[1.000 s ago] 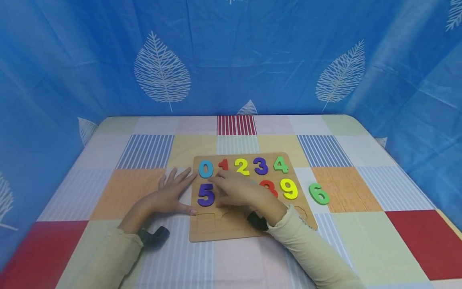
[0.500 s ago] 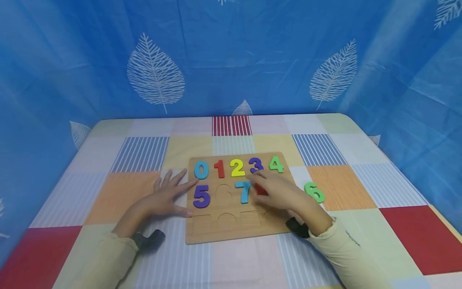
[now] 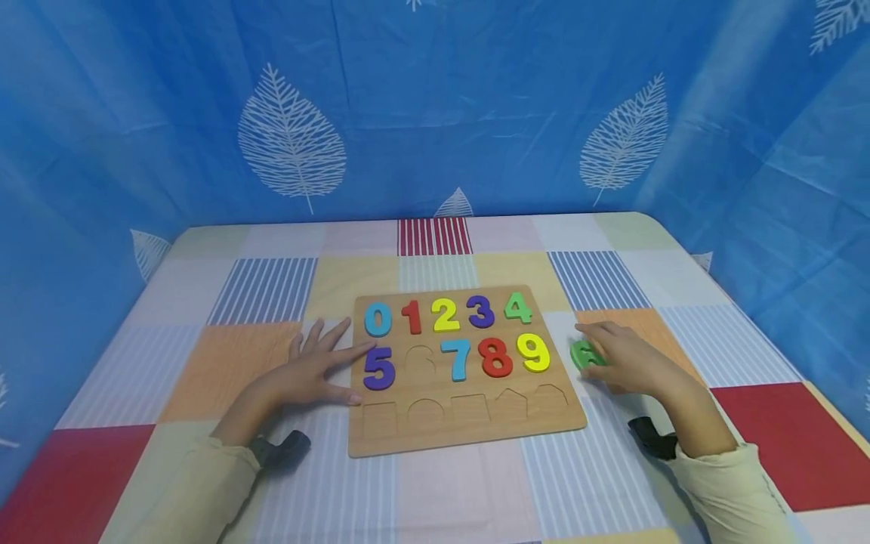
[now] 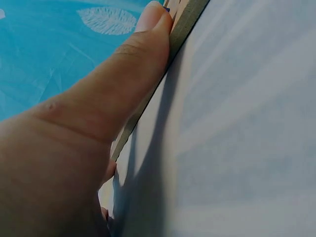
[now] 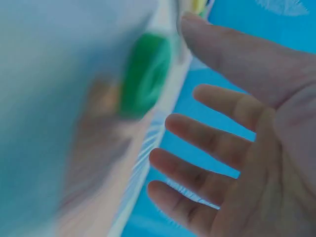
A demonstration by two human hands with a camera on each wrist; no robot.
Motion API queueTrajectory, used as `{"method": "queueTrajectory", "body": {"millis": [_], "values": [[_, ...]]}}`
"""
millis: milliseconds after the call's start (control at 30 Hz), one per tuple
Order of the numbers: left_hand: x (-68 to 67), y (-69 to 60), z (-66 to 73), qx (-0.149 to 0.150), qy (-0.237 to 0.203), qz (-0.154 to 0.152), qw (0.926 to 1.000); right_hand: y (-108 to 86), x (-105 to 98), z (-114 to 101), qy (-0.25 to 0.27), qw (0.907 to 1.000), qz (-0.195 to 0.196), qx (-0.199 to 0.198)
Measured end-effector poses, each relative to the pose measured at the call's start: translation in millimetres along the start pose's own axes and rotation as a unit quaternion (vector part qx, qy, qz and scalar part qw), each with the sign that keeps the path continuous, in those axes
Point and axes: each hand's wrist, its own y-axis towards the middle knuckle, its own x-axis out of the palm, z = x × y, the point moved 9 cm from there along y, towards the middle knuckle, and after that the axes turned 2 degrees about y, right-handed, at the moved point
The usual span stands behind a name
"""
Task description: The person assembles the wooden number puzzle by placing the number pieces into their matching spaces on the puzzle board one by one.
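A wooden number board (image 3: 435, 437) lies on the table, with colored number pieces set in its two upper rows. My left hand (image 3: 306, 378) rests at the board's left edge with fingers spread, the index fingertip near the purple 5 (image 3: 378, 369). In the left wrist view the thumb (image 4: 123, 74) lies along the board's edge. To the right of the board, my right hand (image 3: 632, 363) is over a green number 6 (image 3: 582, 353), partly covering it. The right wrist view shows loosely extended fingers apart from the blurred green 6 (image 5: 145, 76).
Between the purple 5 and the blue 7 (image 3: 456, 360) is a bare rounded recess (image 3: 420, 363). Outlined shapes run along the board's lowest row. A patchwork cloth (image 3: 462, 499) covers the table, and a blue leaf-print curtain (image 3: 435, 113) hangs behind and at the sides.
My right hand has moved right, from over the board's middle to the green 6, uncovering the 7, 8 and 9. My left hand stays at the board's left edge. The head view shifted slightly.
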Motion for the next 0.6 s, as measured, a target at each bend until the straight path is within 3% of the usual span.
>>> {"method": "queueTrajectory", "body": {"millis": [167,367,600], "values": [[0.2,0.2,-0.4,-0.001,0.002,0.004,1.0000,-4.6,6.4,14.4,0.017,0.9995,-0.022,-0.014],[1.3,1.0,-2.0,0.003,0.002,0.006,1.0000,-5.8,5.7,8.9,-0.003,0.9990,-0.011,-0.044],[3.3,1.7,-3.5,0.000,-0.006,0.003,1.0000,-3.5,4.2,5.8,-0.015,0.9993,-0.004,-0.034]]}}
